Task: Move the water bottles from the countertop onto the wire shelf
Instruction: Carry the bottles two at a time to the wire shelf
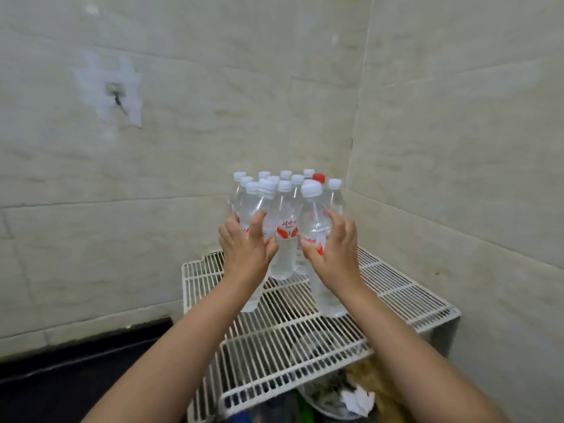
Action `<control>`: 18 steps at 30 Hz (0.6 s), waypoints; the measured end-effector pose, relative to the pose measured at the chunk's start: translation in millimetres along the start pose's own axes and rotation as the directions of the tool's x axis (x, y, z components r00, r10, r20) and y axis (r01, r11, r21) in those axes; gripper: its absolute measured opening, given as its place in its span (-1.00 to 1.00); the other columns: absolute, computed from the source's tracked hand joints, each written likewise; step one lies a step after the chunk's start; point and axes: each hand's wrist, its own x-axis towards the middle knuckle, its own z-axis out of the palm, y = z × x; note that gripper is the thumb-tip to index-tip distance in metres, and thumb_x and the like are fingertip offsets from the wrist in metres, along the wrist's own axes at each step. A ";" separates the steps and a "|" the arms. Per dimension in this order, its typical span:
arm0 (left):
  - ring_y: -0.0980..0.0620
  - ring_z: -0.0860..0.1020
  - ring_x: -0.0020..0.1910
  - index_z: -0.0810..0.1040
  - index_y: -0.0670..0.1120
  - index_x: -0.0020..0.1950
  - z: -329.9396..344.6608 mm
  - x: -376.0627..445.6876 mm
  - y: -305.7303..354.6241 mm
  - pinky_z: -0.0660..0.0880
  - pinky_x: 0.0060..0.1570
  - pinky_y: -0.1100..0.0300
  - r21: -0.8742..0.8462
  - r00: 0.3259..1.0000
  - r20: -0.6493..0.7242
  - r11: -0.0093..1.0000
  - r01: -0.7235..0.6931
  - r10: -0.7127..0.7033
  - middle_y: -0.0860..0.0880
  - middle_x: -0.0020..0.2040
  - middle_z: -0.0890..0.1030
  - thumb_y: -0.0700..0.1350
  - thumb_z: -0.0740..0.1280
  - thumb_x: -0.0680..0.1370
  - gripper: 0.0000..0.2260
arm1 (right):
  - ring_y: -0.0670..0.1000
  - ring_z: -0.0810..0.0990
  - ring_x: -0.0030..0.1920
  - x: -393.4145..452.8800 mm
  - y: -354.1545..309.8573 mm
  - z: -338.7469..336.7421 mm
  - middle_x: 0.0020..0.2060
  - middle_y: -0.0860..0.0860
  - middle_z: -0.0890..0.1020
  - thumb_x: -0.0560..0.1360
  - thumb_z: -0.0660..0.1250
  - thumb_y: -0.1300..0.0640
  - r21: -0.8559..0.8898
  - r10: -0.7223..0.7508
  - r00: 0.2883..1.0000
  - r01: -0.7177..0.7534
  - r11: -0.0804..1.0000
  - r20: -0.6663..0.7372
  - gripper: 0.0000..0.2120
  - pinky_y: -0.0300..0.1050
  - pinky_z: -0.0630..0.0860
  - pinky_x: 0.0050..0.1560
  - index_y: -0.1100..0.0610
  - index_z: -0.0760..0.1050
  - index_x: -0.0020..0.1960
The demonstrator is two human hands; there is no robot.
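Observation:
Several clear water bottles (285, 209) with white caps stand grouped at the back of the white wire shelf (406, 296); one of them has a red cap (318, 178). My left hand (245, 242) grips a clear bottle (259, 206) with a red label, its base low over the shelf's left part. My right hand (334, 245) wraps around another clear bottle (314, 218), its base near the wires at the shelf's middle. Both held bottles stand upright in front of the group.
Tiled walls (152, 148) meet in a corner behind the shelf. A dark countertop (61, 377) edge lies at lower left. Under the shelf sits a bin with crumpled paper (357, 398) and other rubbish.

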 end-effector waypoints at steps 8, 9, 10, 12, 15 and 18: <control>-0.09 0.29 -0.12 0.26 -0.10 0.10 68.8 2.6 -5.6 0.51 -0.24 -0.09 0.161 0.967 -0.255 0.986 0.048 -0.005 -0.19 0.01 0.26 0.07 0.22 0.36 -0.60 | 0.06 0.26 0.17 25.2 65.4 44.7 0.19 0.10 0.26 0.36 0.24 -0.07 0.343 -0.028 0.999 0.034 0.939 -0.022 -0.45 0.00 0.33 0.24 0.07 0.13 0.25; -0.11 0.31 -0.12 0.26 -0.11 0.10 71.1 5.1 -7.1 0.51 -0.23 -0.09 0.177 0.963 -0.270 0.982 0.071 -0.021 -0.21 0.00 0.28 0.07 0.20 0.36 -0.59 | 0.06 0.24 0.20 27.3 66.1 47.2 0.23 0.15 0.26 0.36 0.27 -0.06 0.373 -0.005 1.000 -0.001 0.928 0.015 -0.42 0.03 0.30 0.24 0.05 0.10 0.27; -0.12 0.32 -0.11 0.25 -0.12 0.10 71.3 6.8 -6.6 0.51 -0.22 -0.10 0.184 0.959 -0.281 0.978 0.094 -0.039 -0.21 0.00 0.29 0.08 0.20 0.36 -0.58 | 0.06 0.23 0.24 29.4 65.4 48.0 0.27 0.23 0.28 0.36 0.32 -0.03 0.395 0.025 0.998 -0.049 0.918 0.066 -0.37 0.04 0.28 0.24 0.07 0.08 0.30; -0.08 0.27 -0.08 0.24 -0.12 0.11 70.3 5.8 -5.8 0.51 -0.19 -0.12 0.196 0.953 -0.296 0.972 0.128 -0.066 -0.15 0.02 0.25 0.08 0.20 0.36 -0.57 | 0.14 0.23 0.34 31.4 63.7 46.4 0.31 0.33 0.27 0.39 0.41 0.12 0.410 0.082 0.980 -0.150 0.900 0.179 -0.28 0.06 0.25 0.32 0.22 0.06 0.37; -0.13 0.28 0.07 0.18 -0.02 0.15 62.9 -4.4 -1.6 0.45 -0.04 -0.18 0.164 0.949 -0.248 0.957 0.240 -0.196 -0.29 0.11 0.30 0.08 0.30 0.39 -0.55 | 0.16 0.19 0.40 32.2 65.8 36.5 0.38 0.24 0.21 0.41 0.41 0.17 0.376 0.115 0.952 -0.221 0.900 0.283 -0.29 0.00 0.18 0.40 0.28 0.08 0.40; -0.30 0.33 0.15 0.16 -0.01 0.16 45.4 -0.6 7.4 0.31 0.15 -0.16 0.149 0.918 -0.189 0.914 0.377 -0.348 -0.37 0.14 0.36 0.23 0.21 0.34 -0.48 | 0.13 0.19 0.38 40.8 67.5 23.3 0.35 0.19 0.26 0.40 0.42 0.09 0.333 0.136 0.938 -0.245 0.911 0.317 -0.31 -0.04 0.17 0.37 0.24 0.14 0.38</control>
